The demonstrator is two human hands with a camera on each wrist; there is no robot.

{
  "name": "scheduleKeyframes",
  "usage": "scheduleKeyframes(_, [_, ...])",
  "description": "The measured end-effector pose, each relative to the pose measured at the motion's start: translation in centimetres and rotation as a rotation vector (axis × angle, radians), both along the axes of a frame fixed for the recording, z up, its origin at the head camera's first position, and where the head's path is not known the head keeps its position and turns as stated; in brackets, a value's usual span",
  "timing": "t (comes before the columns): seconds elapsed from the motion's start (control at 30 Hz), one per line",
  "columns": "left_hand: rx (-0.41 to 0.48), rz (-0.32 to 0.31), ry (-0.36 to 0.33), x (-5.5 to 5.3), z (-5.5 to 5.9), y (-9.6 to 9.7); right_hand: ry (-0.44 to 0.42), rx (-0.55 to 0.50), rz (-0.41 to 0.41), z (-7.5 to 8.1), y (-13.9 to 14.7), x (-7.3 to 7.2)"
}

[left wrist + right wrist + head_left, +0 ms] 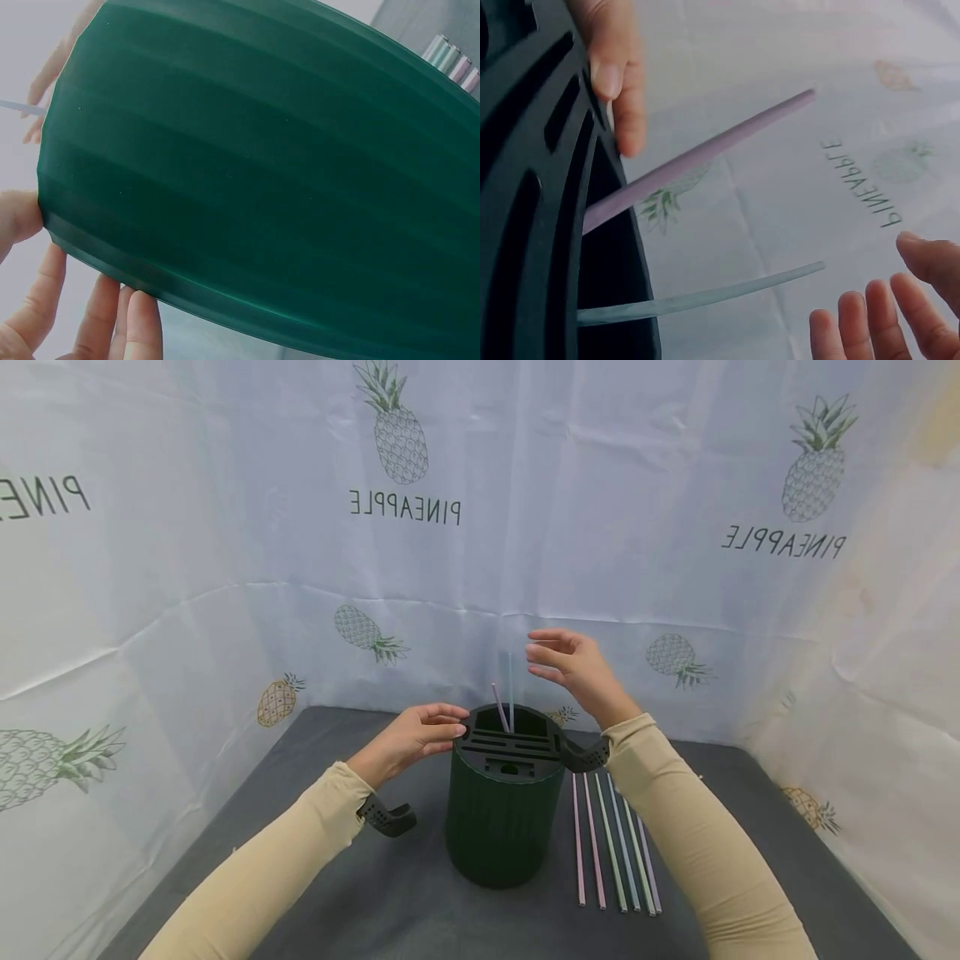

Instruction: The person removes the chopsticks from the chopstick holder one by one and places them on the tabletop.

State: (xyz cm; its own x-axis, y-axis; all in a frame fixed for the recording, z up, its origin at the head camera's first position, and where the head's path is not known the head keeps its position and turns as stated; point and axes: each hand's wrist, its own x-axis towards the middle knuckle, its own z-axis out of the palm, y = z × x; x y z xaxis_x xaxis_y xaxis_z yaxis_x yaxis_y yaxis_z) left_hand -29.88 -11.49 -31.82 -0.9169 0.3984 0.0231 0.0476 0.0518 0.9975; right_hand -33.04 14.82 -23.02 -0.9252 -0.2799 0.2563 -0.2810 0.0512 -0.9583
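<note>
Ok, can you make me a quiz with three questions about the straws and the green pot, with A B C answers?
1. Where do the loose straws lie?
A. in the left hand
B. on the mat, beside the green pot, under the right arm
C. on top of the pot

2. How many straws stand in the pot?
A. two
B. none
C. five

3. What is the right hand doing?
A. squeezing the pot
B. lying flat on the mat
C. open above the pot, holding nothing

Answers: 1 B, they lie in a row there. 2 A, one pink straw and one pale straw stick up. 3 C, its fingers are spread, while the left hand touches the rim.
</note>
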Motion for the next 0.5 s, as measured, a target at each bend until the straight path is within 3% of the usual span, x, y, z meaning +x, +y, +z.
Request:
scheduleKeyframes(0.23, [0.009, 0.004, -0.003, 0.0, -0.1, 0.1, -0.108, 0.12, 0.014, -0.2, -1.2, -1.1])
scheduleKeyframes(0.5, [0.004, 0.007, 0.001, 0.1, -0.1, 0.1, -0.188, 0.23, 0.027, -0.7, -1.7, -1.4])
